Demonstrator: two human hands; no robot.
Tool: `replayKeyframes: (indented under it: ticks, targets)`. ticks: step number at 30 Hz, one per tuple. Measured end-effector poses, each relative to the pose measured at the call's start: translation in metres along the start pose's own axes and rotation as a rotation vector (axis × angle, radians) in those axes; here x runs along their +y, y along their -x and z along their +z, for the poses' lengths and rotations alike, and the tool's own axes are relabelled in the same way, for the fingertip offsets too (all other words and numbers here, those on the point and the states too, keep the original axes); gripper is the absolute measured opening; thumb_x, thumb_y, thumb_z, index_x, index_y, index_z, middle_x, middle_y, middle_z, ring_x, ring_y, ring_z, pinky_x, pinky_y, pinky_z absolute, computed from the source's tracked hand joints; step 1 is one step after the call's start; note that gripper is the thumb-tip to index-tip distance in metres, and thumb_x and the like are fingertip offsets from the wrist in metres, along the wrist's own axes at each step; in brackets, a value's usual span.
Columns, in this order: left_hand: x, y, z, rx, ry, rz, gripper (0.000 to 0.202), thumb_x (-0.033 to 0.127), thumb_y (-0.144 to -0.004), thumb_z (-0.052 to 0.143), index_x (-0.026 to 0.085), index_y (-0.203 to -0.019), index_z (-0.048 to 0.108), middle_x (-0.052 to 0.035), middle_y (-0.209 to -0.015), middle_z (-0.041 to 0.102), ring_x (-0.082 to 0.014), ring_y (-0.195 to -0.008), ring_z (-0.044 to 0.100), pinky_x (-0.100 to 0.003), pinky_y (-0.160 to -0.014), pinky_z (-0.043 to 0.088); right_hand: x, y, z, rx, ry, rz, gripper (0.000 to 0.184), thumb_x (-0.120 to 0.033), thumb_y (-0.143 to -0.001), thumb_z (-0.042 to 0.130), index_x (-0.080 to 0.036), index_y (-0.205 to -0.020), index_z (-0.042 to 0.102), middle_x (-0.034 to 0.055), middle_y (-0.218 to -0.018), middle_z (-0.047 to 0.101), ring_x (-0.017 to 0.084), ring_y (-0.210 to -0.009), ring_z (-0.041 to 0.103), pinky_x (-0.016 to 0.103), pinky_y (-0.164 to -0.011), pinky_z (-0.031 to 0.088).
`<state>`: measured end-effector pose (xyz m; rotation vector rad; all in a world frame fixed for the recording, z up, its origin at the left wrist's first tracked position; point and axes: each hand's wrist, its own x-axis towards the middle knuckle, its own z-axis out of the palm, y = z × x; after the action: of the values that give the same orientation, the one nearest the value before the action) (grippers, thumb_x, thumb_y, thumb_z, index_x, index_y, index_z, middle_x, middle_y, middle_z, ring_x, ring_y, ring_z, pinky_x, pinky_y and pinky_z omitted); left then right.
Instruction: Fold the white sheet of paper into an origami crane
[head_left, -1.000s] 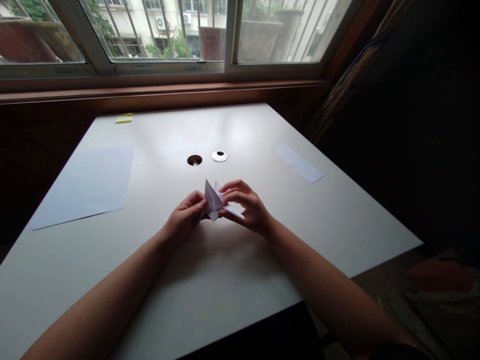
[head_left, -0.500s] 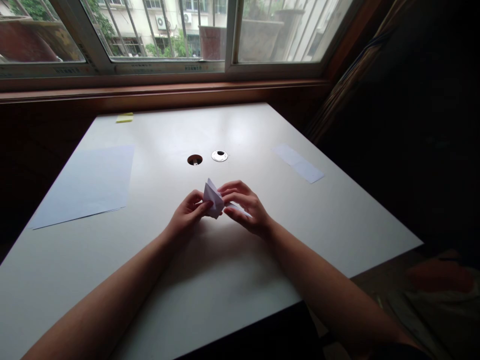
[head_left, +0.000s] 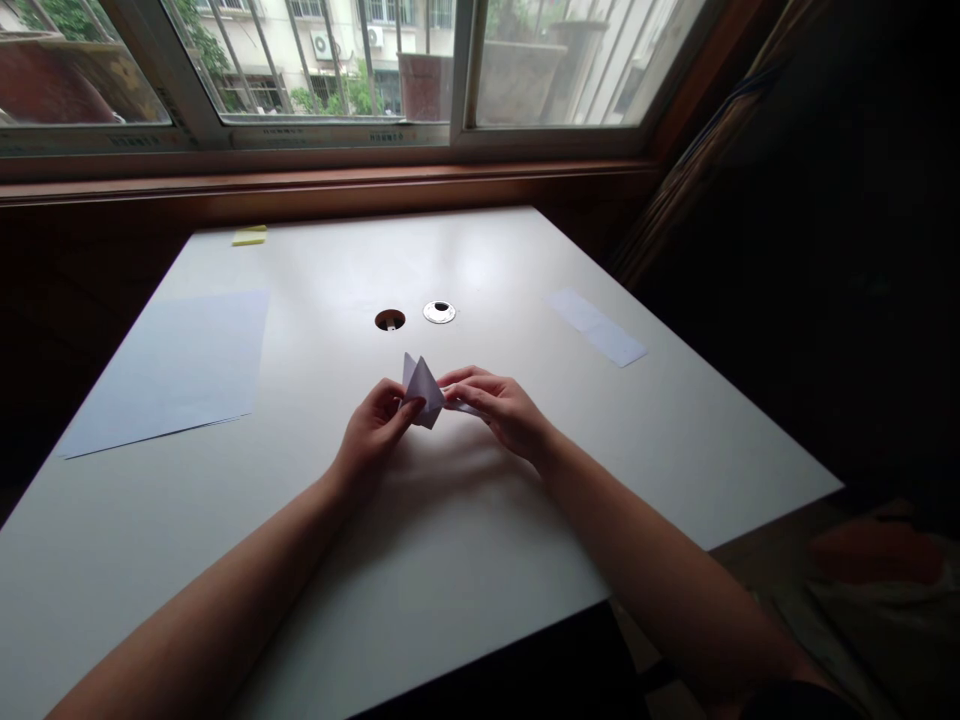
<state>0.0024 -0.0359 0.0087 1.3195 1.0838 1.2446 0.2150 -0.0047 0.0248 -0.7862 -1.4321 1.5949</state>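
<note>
A small folded white paper piece (head_left: 424, 385) with pointed tips standing up is held above the table, between both hands. My left hand (head_left: 379, 420) pinches its left side, thumb in front and the other fingers curled behind. From its right side a narrow paper strip sticks out, and my right hand (head_left: 502, 405) closes on that part, fingers laid over it. The right thumb is mostly hidden beneath the fingers.
White sheets (head_left: 169, 365) lie at the table's left, a creased paper strip (head_left: 598, 325) at the right. A yellow sticky-note pad (head_left: 250, 236) sits at the far left edge. A cable hole (head_left: 390, 320) and its round cover (head_left: 439, 312) are beyond my hands.
The right hand's fingers have come down and closed on the paper's right part. The folded piece has turned slightly, and its two tips now stand farther apart.
</note>
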Motion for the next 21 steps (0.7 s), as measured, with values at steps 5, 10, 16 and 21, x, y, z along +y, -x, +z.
replayKeyframes:
  ticks: [5,10,16,21]
  targets:
    - [0.001,0.001,0.001,-0.066,0.013,0.085,0.022,0.038,-0.086,0.072,0.019,-0.086,0.06,-0.001,-0.082,0.064,-0.0157,-0.077,0.06,-0.027,-0.073,0.046,-0.001,-0.002,-0.007,-0.034,-0.006,0.055,0.023,-0.034,-0.075,0.083,-0.019,-0.09,0.075,0.0083,-0.127,0.062,0.021,-0.106,0.065,0.041,-0.098,0.053]
    - [0.002,0.004,0.002,-0.145,-0.088,0.203,0.014,0.032,-0.086,0.072,0.02,-0.088,0.066,-0.0056,-0.095,0.063,-0.0175,-0.08,0.061,-0.03,-0.073,0.048,-0.008,-0.001,-0.012,-0.104,0.009,0.113,0.041,-0.032,-0.073,0.085,-0.02,-0.108,0.067,0.0068,-0.108,0.071,0.02,-0.094,0.07,0.037,-0.084,0.056]
    - [0.0,0.006,0.001,-0.159,-0.116,0.235,0.01,0.031,-0.088,0.07,0.022,-0.089,0.067,-0.0059,-0.095,0.063,-0.0182,-0.081,0.062,-0.031,-0.074,0.049,-0.01,0.001,-0.006,-0.05,0.199,0.07,0.033,-0.037,-0.076,0.081,-0.017,-0.101,0.072,0.0062,-0.094,0.073,0.018,-0.086,0.068,0.034,-0.079,0.054]
    - [-0.001,0.005,-0.001,-0.163,-0.042,0.157,0.016,0.033,-0.084,0.075,0.02,-0.087,0.067,-0.0068,-0.096,0.063,-0.0184,-0.082,0.061,-0.031,-0.074,0.049,-0.008,0.002,-0.007,-0.032,0.243,0.035,0.031,-0.039,-0.076,0.08,-0.018,-0.098,0.074,0.0057,-0.092,0.073,0.019,-0.083,0.067,0.034,-0.077,0.054]
